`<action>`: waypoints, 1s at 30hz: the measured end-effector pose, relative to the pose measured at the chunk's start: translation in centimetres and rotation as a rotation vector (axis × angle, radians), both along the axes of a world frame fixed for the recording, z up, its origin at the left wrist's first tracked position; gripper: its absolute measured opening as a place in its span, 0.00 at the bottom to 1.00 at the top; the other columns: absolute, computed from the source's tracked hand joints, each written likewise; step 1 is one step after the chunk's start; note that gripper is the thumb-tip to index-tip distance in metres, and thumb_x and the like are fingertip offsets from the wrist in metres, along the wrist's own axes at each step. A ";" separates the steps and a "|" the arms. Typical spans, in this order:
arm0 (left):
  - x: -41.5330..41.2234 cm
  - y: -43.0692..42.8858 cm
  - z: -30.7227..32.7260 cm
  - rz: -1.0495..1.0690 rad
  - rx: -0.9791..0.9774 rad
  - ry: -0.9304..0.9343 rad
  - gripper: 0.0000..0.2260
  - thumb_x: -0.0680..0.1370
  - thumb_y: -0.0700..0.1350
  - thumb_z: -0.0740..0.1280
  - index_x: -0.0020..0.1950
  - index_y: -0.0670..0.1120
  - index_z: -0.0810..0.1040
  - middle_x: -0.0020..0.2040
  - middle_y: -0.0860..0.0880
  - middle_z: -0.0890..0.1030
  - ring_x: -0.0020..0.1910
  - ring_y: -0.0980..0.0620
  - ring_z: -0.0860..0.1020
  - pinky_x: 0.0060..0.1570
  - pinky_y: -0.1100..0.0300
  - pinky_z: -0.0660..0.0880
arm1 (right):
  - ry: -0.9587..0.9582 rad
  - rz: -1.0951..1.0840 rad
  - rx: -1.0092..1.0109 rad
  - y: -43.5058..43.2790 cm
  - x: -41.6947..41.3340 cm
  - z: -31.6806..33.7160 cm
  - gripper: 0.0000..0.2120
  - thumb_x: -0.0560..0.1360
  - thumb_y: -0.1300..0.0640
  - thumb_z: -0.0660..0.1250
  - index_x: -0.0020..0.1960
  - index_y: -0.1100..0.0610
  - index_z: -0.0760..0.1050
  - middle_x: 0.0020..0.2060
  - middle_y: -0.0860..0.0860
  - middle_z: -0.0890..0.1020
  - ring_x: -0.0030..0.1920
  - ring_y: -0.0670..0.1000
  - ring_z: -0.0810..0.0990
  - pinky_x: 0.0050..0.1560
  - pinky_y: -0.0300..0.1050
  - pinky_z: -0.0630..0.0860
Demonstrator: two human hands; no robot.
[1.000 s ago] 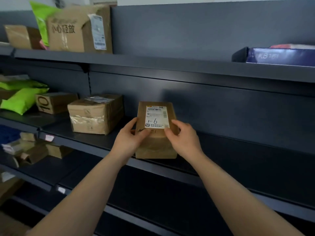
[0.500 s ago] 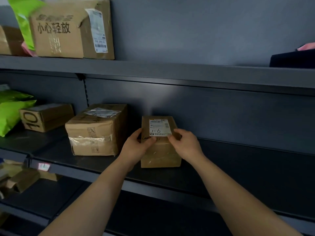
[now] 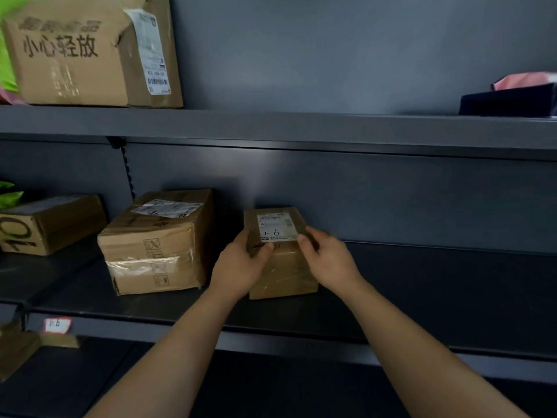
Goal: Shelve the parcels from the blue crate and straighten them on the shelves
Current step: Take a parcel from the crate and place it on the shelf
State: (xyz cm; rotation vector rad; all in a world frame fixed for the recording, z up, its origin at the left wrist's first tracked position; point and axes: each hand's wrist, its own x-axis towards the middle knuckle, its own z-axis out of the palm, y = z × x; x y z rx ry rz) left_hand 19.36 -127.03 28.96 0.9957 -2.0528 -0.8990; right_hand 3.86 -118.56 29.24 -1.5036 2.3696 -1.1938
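A small brown parcel (image 3: 281,267) with a white label marked "1-6" rests on the dark middle shelf (image 3: 422,285), close to the back panel. My left hand (image 3: 241,267) grips its left side with the thumb on the top. On its right side, my right hand (image 3: 328,260) holds the upper corner by the label. The blue crate is out of view.
A larger taped box (image 3: 156,245) stands just left of the parcel, and a box marked "10" (image 3: 45,224) further left. The upper shelf carries a big printed carton (image 3: 90,52) and a dark box (image 3: 509,99) at right. A tag "1-6" (image 3: 57,325) marks the shelf edge.
The parcel has been pushed further back on the middle shelf, both hands still on it. The view has shifted closer and slightly right.
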 end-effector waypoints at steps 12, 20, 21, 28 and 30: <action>-3.2 7.6 1.0 -0.125 -0.590 -0.266 0.23 0.79 0.54 0.59 0.72 0.48 0.67 0.70 0.47 0.71 0.67 0.46 0.68 0.66 0.50 0.66 | 0.522 -0.264 0.098 12.1 -0.7 0.2 0.25 0.77 0.46 0.60 0.68 0.61 0.70 0.66 0.58 0.74 0.67 0.57 0.70 0.70 0.51 0.62; -9.3 20.7 -1.0 -0.473 -0.684 -0.206 0.23 0.79 0.55 0.61 0.71 0.47 0.69 0.69 0.47 0.72 0.68 0.46 0.69 0.67 0.50 0.63 | 0.528 -0.550 0.272 28.3 -2.4 -2.0 0.26 0.78 0.45 0.60 0.71 0.58 0.67 0.69 0.55 0.71 0.71 0.55 0.66 0.72 0.49 0.57; -10.1 22.8 -1.3 -0.518 -0.695 -0.197 0.23 0.78 0.55 0.61 0.71 0.46 0.70 0.69 0.47 0.72 0.68 0.46 0.69 0.67 0.50 0.64 | 0.521 -0.589 0.299 30.7 -2.6 -2.1 0.26 0.78 0.44 0.60 0.71 0.57 0.67 0.69 0.54 0.70 0.71 0.54 0.65 0.72 0.48 0.56; -15.6 39.2 -3.8 -0.811 -0.711 -0.149 0.23 0.78 0.56 0.60 0.70 0.48 0.70 0.68 0.49 0.73 0.68 0.48 0.69 0.67 0.52 0.63 | 0.422 -0.841 0.447 48.6 -3.3 -3.7 0.27 0.79 0.41 0.55 0.74 0.52 0.60 0.73 0.50 0.64 0.74 0.50 0.58 0.73 0.45 0.50; -17.0 44.1 -4.7 -0.891 -0.707 -0.128 0.22 0.78 0.56 0.61 0.70 0.48 0.71 0.68 0.49 0.73 0.68 0.49 0.69 0.67 0.52 0.64 | 0.389 -0.909 0.477 53.7 -3.2 -4.5 0.27 0.79 0.41 0.54 0.75 0.52 0.59 0.73 0.50 0.64 0.74 0.50 0.58 0.73 0.44 0.50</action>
